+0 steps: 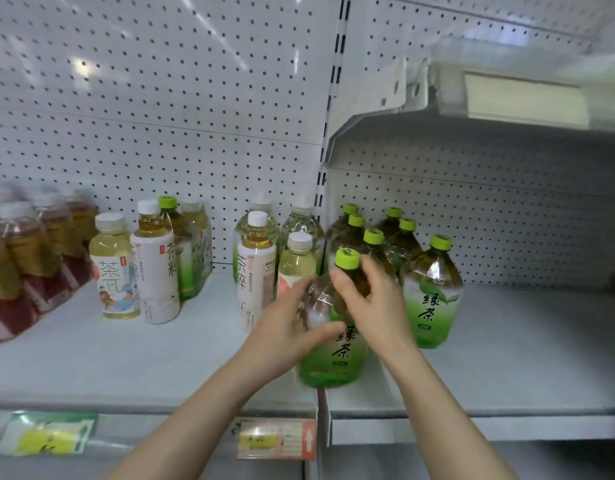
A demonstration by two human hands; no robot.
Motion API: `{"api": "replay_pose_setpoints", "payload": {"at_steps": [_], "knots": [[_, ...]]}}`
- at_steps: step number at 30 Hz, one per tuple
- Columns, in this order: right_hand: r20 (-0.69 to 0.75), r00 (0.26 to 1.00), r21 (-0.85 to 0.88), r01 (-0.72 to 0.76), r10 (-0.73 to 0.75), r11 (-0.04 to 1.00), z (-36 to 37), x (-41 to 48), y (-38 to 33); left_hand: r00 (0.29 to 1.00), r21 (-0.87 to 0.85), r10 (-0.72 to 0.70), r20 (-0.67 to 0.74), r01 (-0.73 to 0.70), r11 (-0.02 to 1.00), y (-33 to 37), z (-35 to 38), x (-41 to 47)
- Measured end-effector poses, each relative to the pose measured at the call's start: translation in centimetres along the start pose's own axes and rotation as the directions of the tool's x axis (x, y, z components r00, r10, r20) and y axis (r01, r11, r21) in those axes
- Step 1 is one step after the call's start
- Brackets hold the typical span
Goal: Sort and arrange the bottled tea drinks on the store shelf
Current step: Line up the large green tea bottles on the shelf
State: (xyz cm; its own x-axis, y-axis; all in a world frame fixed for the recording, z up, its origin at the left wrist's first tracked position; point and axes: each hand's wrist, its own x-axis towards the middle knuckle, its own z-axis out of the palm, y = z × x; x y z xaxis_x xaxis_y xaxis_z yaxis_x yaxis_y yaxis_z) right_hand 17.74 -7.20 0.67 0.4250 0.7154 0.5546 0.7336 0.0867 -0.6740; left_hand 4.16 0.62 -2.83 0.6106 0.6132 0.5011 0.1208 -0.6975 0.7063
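Both hands hold one green tea bottle (337, 358) with a lime-green cap at the shelf's front edge, near the divider between two bays. My left hand (285, 327) wraps its left side. My right hand (372, 299) grips its neck and shoulder. Behind it stand several more green tea bottles (432, 292) in rows on the right bay. On the left bay stand white-capped tea bottles (254, 268), a pale yellow one (114, 268) and a white-labelled one (155, 268).
Red-labelled bottles (18, 268) crowd the far left of the shelf (126, 358). An upper shelf (507, 102) overhangs the right bay. Price tags (276, 439) hang on the front rail. Pegboard backs both bays.
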Motion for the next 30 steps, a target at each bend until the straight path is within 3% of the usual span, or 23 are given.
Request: {"api": "replay_pose_setpoints", "payload": {"at_steps": [2,4,7,12,17,20,23,26,30], "knots": [[-0.053,0.999,-0.049,-0.014,0.012,0.999,-1.1,-0.1,0.8,0.992,0.152,0.068,-0.104,-0.052,0.987,0.0,-0.4,2.1],[-0.097,0.995,-0.085,-0.026,0.017,0.996,-1.7,-0.3,1.4,0.977,0.311,0.082,-0.198,-0.017,0.950,-0.3,-0.9,4.4],[-0.144,0.990,-0.124,-0.017,-0.001,0.992,-1.9,-0.5,1.7,0.984,0.456,0.052,-0.171,0.032,0.889,-0.4,-0.7,6.7],[-0.177,0.984,-0.132,-0.032,0.008,0.991,-1.5,-0.9,1.7,0.979,0.300,0.092,-0.184,-0.033,0.953,0.4,0.3,5.6],[-0.169,0.983,-0.151,-0.102,0.076,0.983,-1.5,-1.1,0.7,0.962,0.060,-0.045,-0.269,0.064,0.996,-0.8,-2.7,2.2],[-0.251,0.966,-0.308,-0.017,-0.064,0.951,-1.4,-0.1,-1.7,0.929,-0.090,-0.128,-0.347,0.102,0.991,-1.7,-5.9,0.1],[-0.247,0.953,-0.307,0.097,-0.177,0.947,0.8,2.7,-4.7,0.912,-0.134,-0.172,-0.373,0.131,0.982,-2.3,-8.7,-1.2],[-0.125,0.992,-0.126,-0.032,0.016,0.992,5.1,7.2,-6.1,0.892,-0.114,-0.188,-0.411,0.154,0.981,-3.0,-10.9,-2.0],[-0.097,0.947,0.015,-0.308,0.307,0.951,9.6,12.0,-4.6,0.889,-0.126,-0.214,-0.406,0.177,0.976,-3.9,-12.5,-2.7]]}}
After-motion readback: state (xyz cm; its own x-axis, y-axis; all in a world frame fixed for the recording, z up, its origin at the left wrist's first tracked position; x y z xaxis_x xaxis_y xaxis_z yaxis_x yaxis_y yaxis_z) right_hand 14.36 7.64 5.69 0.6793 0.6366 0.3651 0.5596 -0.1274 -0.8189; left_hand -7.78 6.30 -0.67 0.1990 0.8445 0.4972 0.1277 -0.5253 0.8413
